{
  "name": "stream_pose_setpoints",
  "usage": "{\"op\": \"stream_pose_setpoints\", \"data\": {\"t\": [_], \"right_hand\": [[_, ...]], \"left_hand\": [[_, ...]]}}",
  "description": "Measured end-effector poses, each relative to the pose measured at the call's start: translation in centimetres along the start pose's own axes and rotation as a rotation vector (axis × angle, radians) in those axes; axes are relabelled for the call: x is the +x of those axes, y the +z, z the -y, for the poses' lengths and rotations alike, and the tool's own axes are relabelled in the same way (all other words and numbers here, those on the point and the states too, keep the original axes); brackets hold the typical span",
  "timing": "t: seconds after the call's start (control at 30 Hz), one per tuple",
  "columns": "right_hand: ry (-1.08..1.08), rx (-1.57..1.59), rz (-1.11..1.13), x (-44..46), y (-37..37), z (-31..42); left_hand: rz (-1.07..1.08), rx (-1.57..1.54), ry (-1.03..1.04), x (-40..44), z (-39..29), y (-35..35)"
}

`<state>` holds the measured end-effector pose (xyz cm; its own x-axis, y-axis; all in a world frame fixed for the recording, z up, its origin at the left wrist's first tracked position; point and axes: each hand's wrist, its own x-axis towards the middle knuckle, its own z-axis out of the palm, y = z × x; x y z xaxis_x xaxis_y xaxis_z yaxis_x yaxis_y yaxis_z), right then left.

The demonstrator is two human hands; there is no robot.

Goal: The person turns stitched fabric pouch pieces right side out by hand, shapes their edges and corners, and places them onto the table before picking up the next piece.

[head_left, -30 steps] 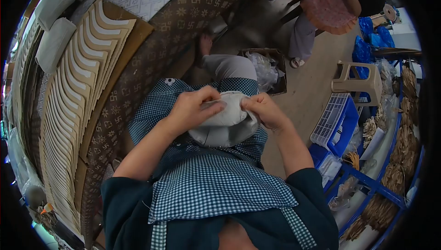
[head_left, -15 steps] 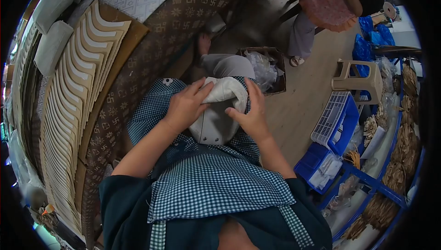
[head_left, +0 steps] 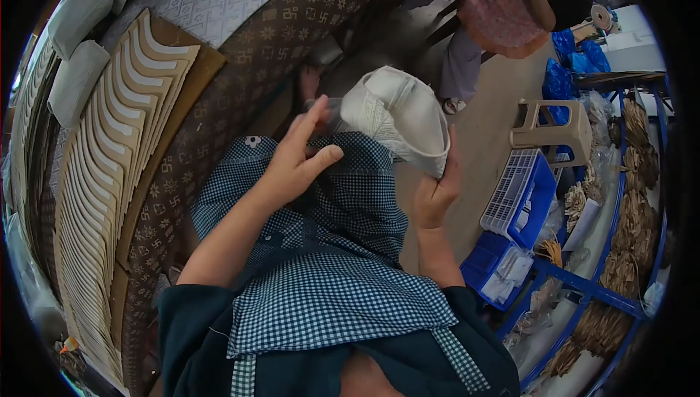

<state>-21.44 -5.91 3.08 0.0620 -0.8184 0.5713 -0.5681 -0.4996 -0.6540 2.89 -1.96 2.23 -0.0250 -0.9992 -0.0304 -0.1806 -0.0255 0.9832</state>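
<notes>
A white cloth cap (head_left: 390, 116) with a stitched, patterned band is held up beyond my lap, tilted so that part of its inside shows. My right hand (head_left: 437, 189) grips it by the rim at the lower right, with most of the fingers hidden behind the cloth. My left hand (head_left: 297, 155) is apart from the cap, to its left, with the thumb out and the fingers stretched. Below both hands a checked apron (head_left: 335, 302) covers my lap.
Layered curved card pieces (head_left: 124, 156) lie at left on a patterned brown cloth (head_left: 248, 69), near more pale cap-like pieces (head_left: 79, 83). At right are a beige stool (head_left: 550, 131), blue crates (head_left: 499, 266) and a blue rack (head_left: 590, 291). Another person (head_left: 503, 14) works ahead.
The cap has moved up and to the right and turned, now in my right hand alone. My left hand has let go of it and opened.
</notes>
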Motion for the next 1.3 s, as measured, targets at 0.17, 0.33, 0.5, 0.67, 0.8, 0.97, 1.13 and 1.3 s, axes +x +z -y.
{"op": "stream_pose_setpoints", "data": {"t": [0.17, 0.33, 0.5, 0.67, 0.8, 0.97, 1.13, 1.3], "right_hand": [[-0.151, -0.072, 0.247, -4.8, 2.4, -1.4], [-0.167, -0.117, 0.523, -9.5, 0.8, -1.9], [0.120, -0.304, 0.662, -4.5, -3.7, 4.6], [0.329, -0.040, 0.562, -0.8, 0.6, 7.4], [0.167, -0.202, 0.668, -2.9, 3.6, 4.4], [0.242, -0.323, 0.740, -3.7, 3.9, 2.7], [0.198, -0.446, 1.065, -0.6, 5.1, 3.3], [-0.111, -0.570, 1.263, -6.3, 9.3, -6.3]], "left_hand": [[-0.009, -0.768, -0.532, -0.1, 0.2, 3.6], [-0.114, -0.419, -0.593, -1.2, 7.3, 5.8], [-0.132, -0.040, -0.214, -1.6, 9.3, 7.1], [-0.033, 0.294, -0.172, -1.0, 3.9, 6.9], [-0.027, 0.367, -0.151, -1.6, 3.9, 5.1], [-0.058, 0.445, -0.109, -2.2, 0.8, 4.5], [-0.049, 0.563, 0.046, -2.1, 0.1, 5.6], [0.125, 0.715, 0.064, -2.5, -1.2, 5.0]]}}
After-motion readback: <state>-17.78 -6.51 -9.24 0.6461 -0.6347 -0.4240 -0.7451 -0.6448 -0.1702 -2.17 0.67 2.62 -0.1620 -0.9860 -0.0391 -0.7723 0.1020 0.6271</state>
